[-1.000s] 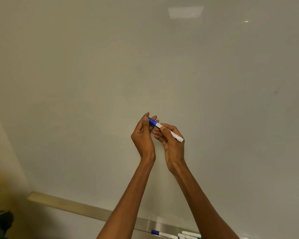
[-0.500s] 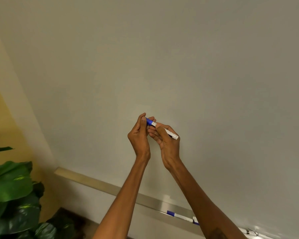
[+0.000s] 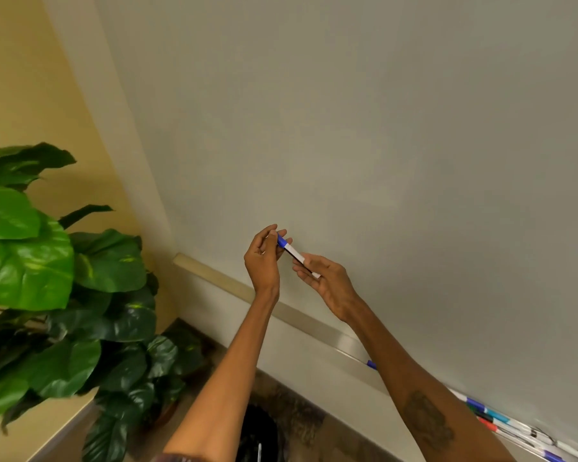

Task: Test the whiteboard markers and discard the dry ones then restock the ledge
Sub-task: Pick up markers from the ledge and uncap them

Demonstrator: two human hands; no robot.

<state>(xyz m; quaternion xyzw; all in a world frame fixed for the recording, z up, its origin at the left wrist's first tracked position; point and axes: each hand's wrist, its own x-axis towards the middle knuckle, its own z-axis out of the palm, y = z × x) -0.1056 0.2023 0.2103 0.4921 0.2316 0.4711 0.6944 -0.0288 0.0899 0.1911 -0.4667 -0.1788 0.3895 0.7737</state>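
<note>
I hold a white marker with a blue cap (image 3: 293, 253) in front of the blank whiteboard (image 3: 381, 135). My left hand (image 3: 263, 261) pinches the blue cap end. My right hand (image 3: 327, 284) grips the white barrel at its lower end. The cap sits on the marker. Below, the metal ledge (image 3: 317, 325) runs along the board's bottom edge. A blue-capped marker (image 3: 371, 364) peeks out from behind my right forearm on it, and several more markers (image 3: 501, 423) lie on it at the lower right.
A large leafy green plant (image 3: 57, 278) stands in the corner at left against the yellow wall. A dark round bin (image 3: 259, 435) sits on the floor beneath my arms.
The view has swung down and left, bringing the plant and bin into sight. My hands have lowered toward the ledge and spread slightly apart along the marker.
</note>
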